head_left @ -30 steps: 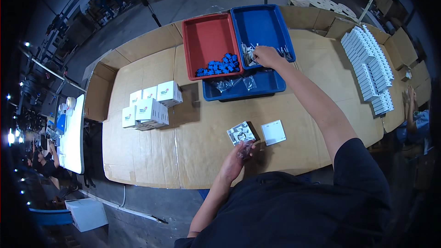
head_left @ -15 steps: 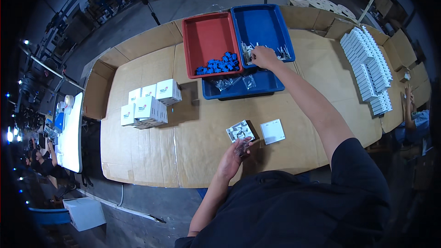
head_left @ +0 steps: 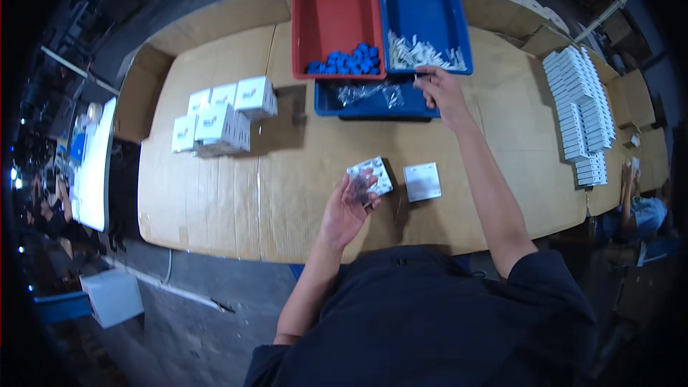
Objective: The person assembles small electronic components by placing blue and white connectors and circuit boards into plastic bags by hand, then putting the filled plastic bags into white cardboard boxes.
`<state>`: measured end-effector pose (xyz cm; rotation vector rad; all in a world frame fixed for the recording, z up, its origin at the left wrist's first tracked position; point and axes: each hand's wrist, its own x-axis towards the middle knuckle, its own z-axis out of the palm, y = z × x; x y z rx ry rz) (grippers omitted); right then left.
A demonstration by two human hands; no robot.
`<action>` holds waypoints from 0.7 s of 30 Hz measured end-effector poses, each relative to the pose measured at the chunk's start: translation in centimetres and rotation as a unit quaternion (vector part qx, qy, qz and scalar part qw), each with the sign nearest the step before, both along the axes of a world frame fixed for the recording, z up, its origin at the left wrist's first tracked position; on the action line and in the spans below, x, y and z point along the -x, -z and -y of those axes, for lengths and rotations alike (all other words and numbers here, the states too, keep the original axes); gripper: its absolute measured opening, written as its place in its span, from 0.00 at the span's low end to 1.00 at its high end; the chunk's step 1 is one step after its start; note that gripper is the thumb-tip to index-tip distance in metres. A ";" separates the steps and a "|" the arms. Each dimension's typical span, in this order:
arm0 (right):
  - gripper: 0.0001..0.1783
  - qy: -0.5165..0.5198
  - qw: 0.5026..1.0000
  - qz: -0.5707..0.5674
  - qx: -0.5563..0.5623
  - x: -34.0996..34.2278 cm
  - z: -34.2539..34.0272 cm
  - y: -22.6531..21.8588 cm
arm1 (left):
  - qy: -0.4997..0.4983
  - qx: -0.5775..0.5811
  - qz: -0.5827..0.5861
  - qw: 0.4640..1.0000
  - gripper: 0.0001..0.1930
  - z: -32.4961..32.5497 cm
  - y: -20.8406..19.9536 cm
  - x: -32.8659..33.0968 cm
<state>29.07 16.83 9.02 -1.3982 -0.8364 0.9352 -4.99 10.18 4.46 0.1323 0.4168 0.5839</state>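
My left hand (head_left: 344, 216) is at the table's near middle, its fingers around a small clear plastic bag (head_left: 360, 185). Just beyond the bag sits an open white box (head_left: 381, 175) with grey and white contents, partly covered by that hand. A flat white square lid or panel (head_left: 423, 182) lies to the right of the box. My right hand (head_left: 443, 97) hovers at the front edge of the upper blue tray (head_left: 423, 11), fingers pinched together; what is between them is too small to make out. Small white pieces (head_left: 419, 54) lie heaped in that tray's near end.
Left of the blue tray, a red tray (head_left: 335, 18) holds blue plastic parts (head_left: 351, 61). A lower blue tray (head_left: 330, 104) contains clear bags (head_left: 369, 93). White boxes (head_left: 222, 122) are stacked at left, and white flat boxes (head_left: 580, 107) at right. Cardboard walls (head_left: 222, 25) border the table.
My right hand has drawn back out of the white pieces to the tray's front edge. My left hand has lifted the clear bag over the open box. The whole view has shifted.
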 end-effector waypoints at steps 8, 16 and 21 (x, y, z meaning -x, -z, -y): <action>0.09 -0.132 0.986 -0.081 0.055 10.4 9.9 1.1 | 0.052 -0.056 -0.035 0.996 0.26 -0.6 0.4 -0.9; 0.08 -0.239 0.955 0.151 0.092 9.8 9.7 -1.6 | 0.084 -0.091 -0.117 0.985 0.21 0.0 -0.2 -2.1; 0.11 -0.321 0.931 0.173 -0.003 9.8 9.3 -1.2 | 0.069 -0.095 -0.099 0.988 0.20 0.3 -0.2 -2.3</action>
